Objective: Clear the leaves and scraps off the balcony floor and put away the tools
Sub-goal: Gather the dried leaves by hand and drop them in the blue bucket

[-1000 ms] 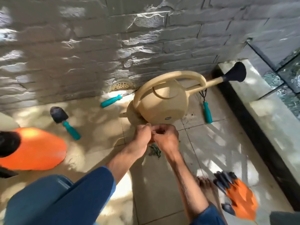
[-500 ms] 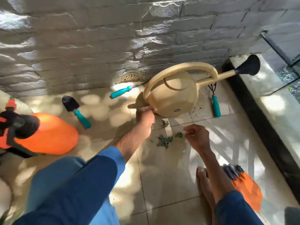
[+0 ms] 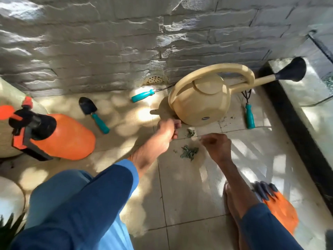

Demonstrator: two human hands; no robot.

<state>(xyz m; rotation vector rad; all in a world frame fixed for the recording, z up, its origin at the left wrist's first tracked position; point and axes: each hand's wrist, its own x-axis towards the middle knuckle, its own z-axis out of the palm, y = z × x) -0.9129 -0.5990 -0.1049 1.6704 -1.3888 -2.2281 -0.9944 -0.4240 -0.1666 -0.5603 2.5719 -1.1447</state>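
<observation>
A small heap of green leaf scraps [image 3: 189,152] lies on the beige tile, with a smaller clump [image 3: 191,132] nearer the tan watering can [image 3: 201,102]. More crumbs [image 3: 227,121] lie right of the can. My left hand [image 3: 168,129] is at the can's lower rear edge, its fingers curled against it. My right hand [image 3: 217,145] hovers just right of the leaf heap with fingers bent inward; blur hides whether it pinches a scrap. Three teal-handled tools lie on the floor: a trowel [image 3: 93,112], a fork [image 3: 143,95] and a hand rake [image 3: 249,112].
An orange pressure sprayer [image 3: 59,137] lies on its side at the left. Orange and grey gloves [image 3: 278,208] rest by my right foot. The stone wall with a floor drain [image 3: 155,79] is behind the can. A black kerb [image 3: 295,127] and glass railing bound the right side.
My hands have parted: the left went to the can's rear edge, the right drew back to the right. The leaf scraps now lie uncovered on the tile.
</observation>
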